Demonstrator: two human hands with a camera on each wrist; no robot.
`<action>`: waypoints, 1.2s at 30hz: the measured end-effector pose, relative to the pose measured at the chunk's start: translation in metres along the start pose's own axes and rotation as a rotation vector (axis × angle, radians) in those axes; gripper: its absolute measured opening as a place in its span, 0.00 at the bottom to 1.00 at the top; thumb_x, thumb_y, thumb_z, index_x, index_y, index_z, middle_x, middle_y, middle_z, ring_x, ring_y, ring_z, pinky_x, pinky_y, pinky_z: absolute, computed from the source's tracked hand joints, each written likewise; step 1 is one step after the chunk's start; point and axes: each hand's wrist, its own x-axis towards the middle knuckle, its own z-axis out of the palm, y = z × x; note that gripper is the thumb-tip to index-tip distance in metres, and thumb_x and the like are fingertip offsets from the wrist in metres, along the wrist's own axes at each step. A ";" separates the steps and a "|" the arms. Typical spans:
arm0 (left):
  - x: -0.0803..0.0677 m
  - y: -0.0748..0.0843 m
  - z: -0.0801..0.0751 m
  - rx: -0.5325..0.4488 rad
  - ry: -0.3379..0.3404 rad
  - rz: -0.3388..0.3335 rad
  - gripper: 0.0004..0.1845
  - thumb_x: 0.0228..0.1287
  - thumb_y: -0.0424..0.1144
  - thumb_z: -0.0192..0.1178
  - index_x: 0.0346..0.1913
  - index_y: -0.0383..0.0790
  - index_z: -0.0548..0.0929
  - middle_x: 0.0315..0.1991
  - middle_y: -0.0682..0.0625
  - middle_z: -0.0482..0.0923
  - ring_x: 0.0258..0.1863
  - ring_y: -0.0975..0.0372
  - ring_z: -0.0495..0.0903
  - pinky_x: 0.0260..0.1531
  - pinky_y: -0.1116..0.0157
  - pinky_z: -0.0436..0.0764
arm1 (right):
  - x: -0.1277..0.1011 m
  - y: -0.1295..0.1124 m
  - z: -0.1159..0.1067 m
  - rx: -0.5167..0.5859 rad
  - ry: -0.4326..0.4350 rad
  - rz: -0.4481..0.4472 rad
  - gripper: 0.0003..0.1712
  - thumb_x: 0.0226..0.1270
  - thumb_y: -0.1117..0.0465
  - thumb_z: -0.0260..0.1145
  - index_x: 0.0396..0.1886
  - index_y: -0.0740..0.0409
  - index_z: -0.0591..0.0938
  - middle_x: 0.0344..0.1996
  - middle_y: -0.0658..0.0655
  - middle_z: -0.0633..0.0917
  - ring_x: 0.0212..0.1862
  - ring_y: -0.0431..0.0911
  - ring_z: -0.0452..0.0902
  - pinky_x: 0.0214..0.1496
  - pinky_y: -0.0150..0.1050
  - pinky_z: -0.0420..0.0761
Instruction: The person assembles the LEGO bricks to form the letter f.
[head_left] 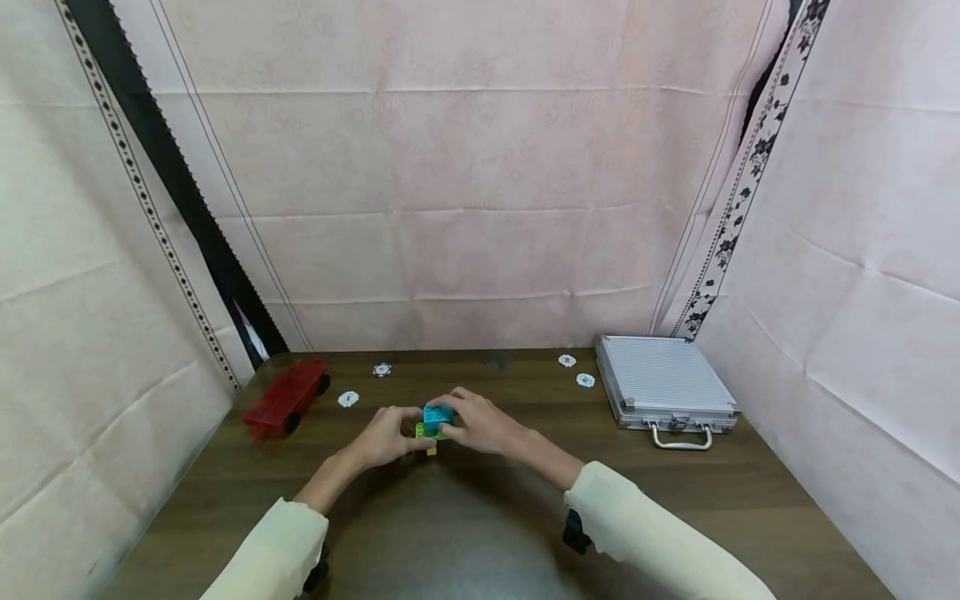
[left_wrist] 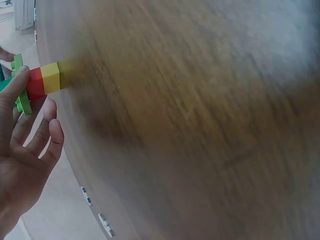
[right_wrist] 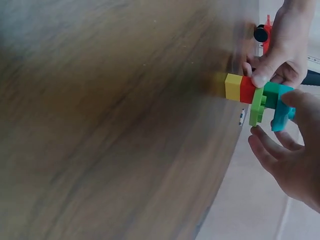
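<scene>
A small stack of toy building bricks stands upright on the table before me. Its lowest piece is a yellow brick [right_wrist: 233, 87], topped by a red brick [right_wrist: 246, 91]. Over these lies a wider light green plate [right_wrist: 256, 110], then a darker green brick [right_wrist: 270, 90] and a blue brick [right_wrist: 282, 114] at the top. My left hand [head_left: 384, 437] pinches the stack from the left, thumb near the red brick and light green plate. From the right, my right hand [head_left: 483, 423] holds the blue brick between thumb and fingers.
A red toy car [head_left: 288, 398] sits at the table's left edge. White poker chips lie toward the back, such as a left chip [head_left: 348, 399] and a right chip [head_left: 586, 380]. A silver case [head_left: 667, 379] rests at the back right. Cloth curtains [head_left: 480, 167] enclose the table.
</scene>
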 end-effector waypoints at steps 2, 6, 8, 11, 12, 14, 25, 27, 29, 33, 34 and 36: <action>0.000 0.000 0.001 -0.009 0.001 -0.007 0.16 0.69 0.42 0.71 0.55 0.40 0.84 0.42 0.52 0.86 0.35 0.57 0.87 0.31 0.66 0.84 | -0.002 0.003 0.000 0.039 0.000 -0.008 0.25 0.80 0.56 0.63 0.73 0.47 0.75 0.57 0.54 0.78 0.47 0.44 0.78 0.48 0.33 0.79; 0.004 0.003 0.005 -0.033 0.002 -0.028 0.18 0.69 0.42 0.71 0.58 0.39 0.83 0.44 0.50 0.86 0.35 0.58 0.87 0.30 0.65 0.84 | -0.005 0.010 -0.002 0.087 0.006 -0.019 0.26 0.81 0.56 0.62 0.75 0.47 0.73 0.55 0.54 0.78 0.46 0.43 0.77 0.47 0.33 0.79; 0.008 0.006 0.009 -0.043 0.001 -0.033 0.20 0.70 0.43 0.70 0.59 0.38 0.82 0.47 0.49 0.86 0.36 0.60 0.87 0.31 0.65 0.84 | -0.007 0.014 -0.005 0.103 0.010 -0.012 0.26 0.82 0.56 0.61 0.76 0.48 0.73 0.55 0.53 0.78 0.45 0.41 0.76 0.46 0.34 0.79; 0.014 0.011 0.017 -0.074 -0.002 -0.037 0.23 0.71 0.45 0.69 0.62 0.36 0.81 0.50 0.47 0.86 0.37 0.61 0.87 0.33 0.65 0.85 | -0.009 0.022 -0.009 0.139 0.022 0.002 0.24 0.83 0.57 0.59 0.74 0.50 0.72 0.57 0.53 0.79 0.49 0.42 0.78 0.48 0.35 0.79; 0.015 0.013 0.019 -0.080 -0.003 -0.037 0.24 0.72 0.46 0.68 0.63 0.36 0.80 0.50 0.47 0.86 0.38 0.61 0.87 0.34 0.65 0.85 | -0.010 0.024 -0.010 0.155 0.029 0.003 0.23 0.83 0.58 0.58 0.73 0.51 0.72 0.57 0.54 0.79 0.51 0.43 0.79 0.49 0.36 0.80; 0.018 0.017 0.024 -0.091 -0.002 -0.036 0.26 0.73 0.47 0.67 0.65 0.35 0.79 0.50 0.47 0.86 0.38 0.61 0.87 0.35 0.64 0.85 | -0.012 0.031 -0.011 0.187 0.040 0.006 0.19 0.84 0.59 0.57 0.69 0.54 0.72 0.56 0.55 0.81 0.55 0.45 0.80 0.51 0.38 0.81; 0.032 0.026 0.042 -0.029 0.030 0.008 0.42 0.73 0.44 0.67 0.81 0.35 0.57 0.61 0.39 0.82 0.37 0.64 0.82 0.37 0.63 0.81 | -0.021 0.056 -0.017 0.238 0.106 0.029 0.15 0.84 0.61 0.57 0.63 0.60 0.72 0.58 0.63 0.82 0.62 0.58 0.79 0.56 0.51 0.82; 0.033 0.026 0.044 -0.021 0.049 0.010 0.41 0.73 0.44 0.67 0.81 0.36 0.58 0.61 0.38 0.81 0.37 0.63 0.82 0.37 0.63 0.81 | -0.022 0.059 -0.016 0.231 0.107 0.042 0.17 0.84 0.62 0.57 0.66 0.61 0.73 0.60 0.64 0.80 0.62 0.59 0.79 0.57 0.52 0.81; 0.035 0.026 0.045 -0.016 0.062 0.002 0.40 0.74 0.45 0.66 0.80 0.37 0.60 0.61 0.40 0.82 0.40 0.62 0.82 0.40 0.61 0.82 | -0.024 0.060 -0.015 0.227 0.096 0.075 0.21 0.83 0.64 0.57 0.70 0.62 0.72 0.61 0.65 0.78 0.61 0.58 0.79 0.58 0.52 0.81; 0.038 0.026 0.048 -0.012 0.086 -0.025 0.37 0.74 0.45 0.66 0.79 0.38 0.64 0.64 0.42 0.79 0.54 0.53 0.82 0.54 0.51 0.81 | -0.028 0.062 -0.013 0.239 0.073 0.147 0.28 0.80 0.67 0.58 0.77 0.63 0.69 0.63 0.67 0.74 0.58 0.58 0.79 0.55 0.52 0.82; 0.039 0.026 0.049 -0.007 0.090 -0.033 0.36 0.74 0.45 0.66 0.78 0.38 0.65 0.66 0.42 0.77 0.59 0.51 0.80 0.58 0.48 0.79 | -0.029 0.063 -0.012 0.242 0.077 0.156 0.29 0.79 0.68 0.58 0.77 0.63 0.68 0.64 0.68 0.74 0.58 0.58 0.79 0.55 0.52 0.82; 0.042 0.026 0.050 0.012 0.100 -0.050 0.36 0.74 0.46 0.66 0.78 0.38 0.66 0.70 0.42 0.73 0.68 0.48 0.73 0.64 0.44 0.73 | -0.029 0.065 -0.010 0.247 0.096 0.165 0.29 0.79 0.68 0.59 0.76 0.64 0.69 0.64 0.69 0.76 0.59 0.60 0.80 0.56 0.54 0.82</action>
